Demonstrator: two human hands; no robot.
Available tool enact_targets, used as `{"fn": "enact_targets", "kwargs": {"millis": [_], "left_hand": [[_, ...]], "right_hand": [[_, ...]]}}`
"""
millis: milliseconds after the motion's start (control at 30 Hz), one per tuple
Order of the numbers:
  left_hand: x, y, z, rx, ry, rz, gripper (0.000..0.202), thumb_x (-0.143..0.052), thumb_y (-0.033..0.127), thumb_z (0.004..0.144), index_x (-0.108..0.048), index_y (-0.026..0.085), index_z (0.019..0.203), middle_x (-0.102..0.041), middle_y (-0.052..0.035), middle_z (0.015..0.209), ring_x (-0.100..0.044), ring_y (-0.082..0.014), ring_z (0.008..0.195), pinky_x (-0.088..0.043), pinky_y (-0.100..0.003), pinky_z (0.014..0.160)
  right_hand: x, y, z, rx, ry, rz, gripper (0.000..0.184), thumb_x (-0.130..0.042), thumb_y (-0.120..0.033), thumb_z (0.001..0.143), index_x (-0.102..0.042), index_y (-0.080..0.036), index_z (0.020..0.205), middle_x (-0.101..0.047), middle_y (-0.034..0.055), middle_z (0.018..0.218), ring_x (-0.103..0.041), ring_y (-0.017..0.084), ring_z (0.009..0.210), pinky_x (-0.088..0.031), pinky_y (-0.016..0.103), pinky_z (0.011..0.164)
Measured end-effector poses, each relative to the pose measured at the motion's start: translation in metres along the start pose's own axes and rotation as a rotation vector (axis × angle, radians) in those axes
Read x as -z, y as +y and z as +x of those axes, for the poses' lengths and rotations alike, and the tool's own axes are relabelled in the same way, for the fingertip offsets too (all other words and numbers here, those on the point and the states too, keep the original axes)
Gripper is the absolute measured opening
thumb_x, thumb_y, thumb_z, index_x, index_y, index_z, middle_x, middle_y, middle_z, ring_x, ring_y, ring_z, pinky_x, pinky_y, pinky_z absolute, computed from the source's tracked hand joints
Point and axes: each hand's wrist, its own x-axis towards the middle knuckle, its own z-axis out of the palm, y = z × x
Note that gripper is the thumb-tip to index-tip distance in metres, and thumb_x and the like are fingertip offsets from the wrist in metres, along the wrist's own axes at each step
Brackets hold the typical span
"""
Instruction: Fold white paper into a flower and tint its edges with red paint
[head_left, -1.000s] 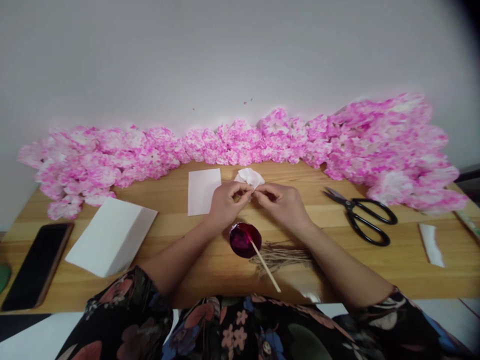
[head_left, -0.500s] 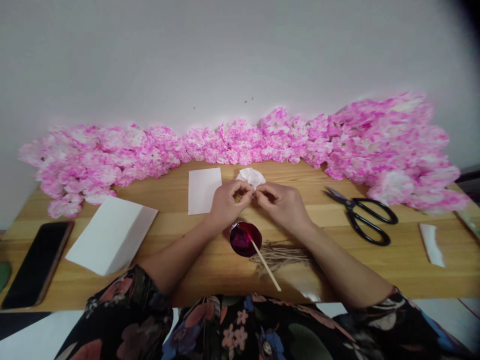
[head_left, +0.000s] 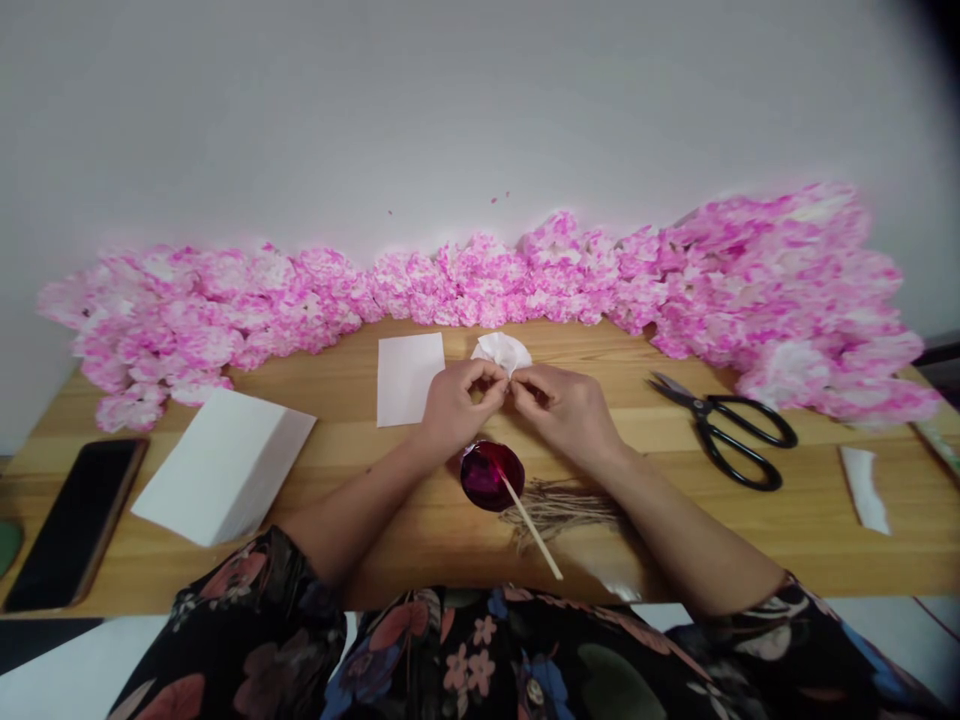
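Both hands meet over the middle of the table, pinching the gathered base of a white paper flower (head_left: 502,350). My left hand (head_left: 463,403) has its thumb and forefinger closed at the flower's lower left. From the right, my right hand (head_left: 564,405) pinches the same spot with its fingertips. Whatever thin piece may lie between the fingertips is too small to make out. Just below the hands sits a small cup of dark magenta liquid (head_left: 484,478), with a thin wooden stick (head_left: 536,535) leaning out of it. Brown twine pieces (head_left: 566,508) lie beside the cup.
Many pink-and-white paper flowers (head_left: 480,285) line the back edge by the wall. A white sheet (head_left: 409,380), a stack of white paper (head_left: 221,465) and a phone (head_left: 79,525) lie to the left. Black-handled scissors (head_left: 731,430) and a white paper strip (head_left: 866,490) are on the right.
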Motion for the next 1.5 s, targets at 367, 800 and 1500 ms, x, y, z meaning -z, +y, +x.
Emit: {"fn": "enact_targets", "kwargs": {"millis": [367,800,1500], "left_hand": [[0.0003,-0.0036,-0.0004,-0.010,0.022,0.015,0.010,-0.060,0.024,0.083,-0.067,0.018,0.078,-0.070,-0.0024,0.075,-0.062,-0.0143,0.072,-0.049,-0.026,0.070],[-0.0014,-0.0006,-0.0006,0.023,0.023,-0.043,0.006,-0.059,0.019,0.080,-0.063,0.018,0.076,-0.068,-0.0012,0.074,-0.062,-0.0130,0.070,-0.049,-0.024,0.067],[-0.0011,0.0000,-0.0004,0.077,0.002,-0.131,0.006,-0.060,0.019,0.079,-0.063,0.016,0.076,-0.068,-0.0013,0.074,-0.061,-0.0119,0.070,-0.047,-0.023,0.069]], "right_hand": [[0.0004,0.0007,0.0003,-0.038,-0.002,0.029,0.020,-0.051,-0.020,0.085,-0.067,-0.019,0.074,-0.065,0.0013,0.067,-0.055,0.013,0.060,-0.035,0.025,0.059],[0.0008,-0.0001,0.0002,-0.016,0.003,0.014,0.021,-0.050,-0.021,0.086,-0.068,-0.019,0.074,-0.065,0.0018,0.067,-0.055,0.013,0.060,-0.036,0.025,0.058],[0.0023,0.0000,0.0023,-0.067,0.005,0.114,0.018,-0.053,-0.021,0.084,-0.068,-0.018,0.074,-0.063,-0.0001,0.064,-0.052,0.012,0.057,-0.035,0.023,0.056]]}}
